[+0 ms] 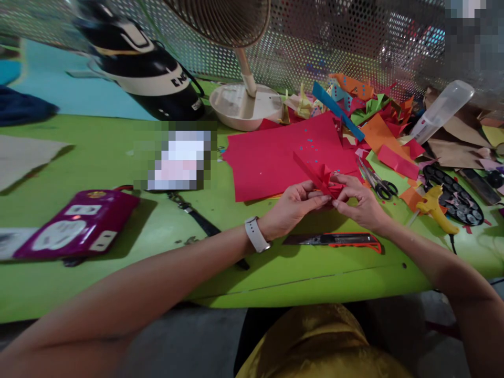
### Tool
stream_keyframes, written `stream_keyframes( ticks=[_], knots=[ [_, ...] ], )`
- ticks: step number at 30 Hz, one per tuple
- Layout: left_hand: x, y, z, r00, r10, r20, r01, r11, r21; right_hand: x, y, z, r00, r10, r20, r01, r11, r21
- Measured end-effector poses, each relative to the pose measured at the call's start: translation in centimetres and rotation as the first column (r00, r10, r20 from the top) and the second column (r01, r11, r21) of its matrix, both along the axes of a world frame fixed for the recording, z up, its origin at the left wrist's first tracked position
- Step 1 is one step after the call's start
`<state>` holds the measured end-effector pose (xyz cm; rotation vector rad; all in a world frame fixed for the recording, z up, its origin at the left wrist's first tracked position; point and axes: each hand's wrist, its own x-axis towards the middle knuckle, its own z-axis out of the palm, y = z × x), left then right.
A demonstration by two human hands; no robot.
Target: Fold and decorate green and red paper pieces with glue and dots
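Between my two hands is a small folded piece of red paper [325,178], with a long thin strip sticking out to the upper left. My left hand [294,206], with a white watch [257,234] at its wrist, pinches the paper from the left. From the right, the fingers of my right hand [360,199] are closed on the same paper. Just beyond lies a large red sheet of paper [268,157]. An orange utility knife [338,240] rests on the green table below my hands. Black-handled scissors [381,185] lie right of my right hand.
A yellow glue gun [435,210] and a black palette [452,194] are at the right, near a heap of paper scraps [378,113] and a clear bottle [443,113]. A fan [246,102] and a black bottle [153,79] stand behind. A purple pouch [82,223] lies left.
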<state>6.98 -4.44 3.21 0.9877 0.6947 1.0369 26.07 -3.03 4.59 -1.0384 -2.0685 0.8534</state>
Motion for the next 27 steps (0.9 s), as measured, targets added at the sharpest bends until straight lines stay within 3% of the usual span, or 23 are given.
stream_keyframes(
  ticks=[21,27],
  knots=[
    [0.03,-0.08,0.35,0.998,0.015,-0.059,-0.014,1.000,0.007,-0.03,-0.11,-0.19,1.000,0.006,0.004,-0.006,0.999,0.042],
    [-0.15,0.54,0.20,0.994,0.108,-0.004,-0.108,0.994,-0.030,0.12,-0.14,0.06,0.990,-0.098,-0.105,0.106,0.991,0.080]
  ],
)
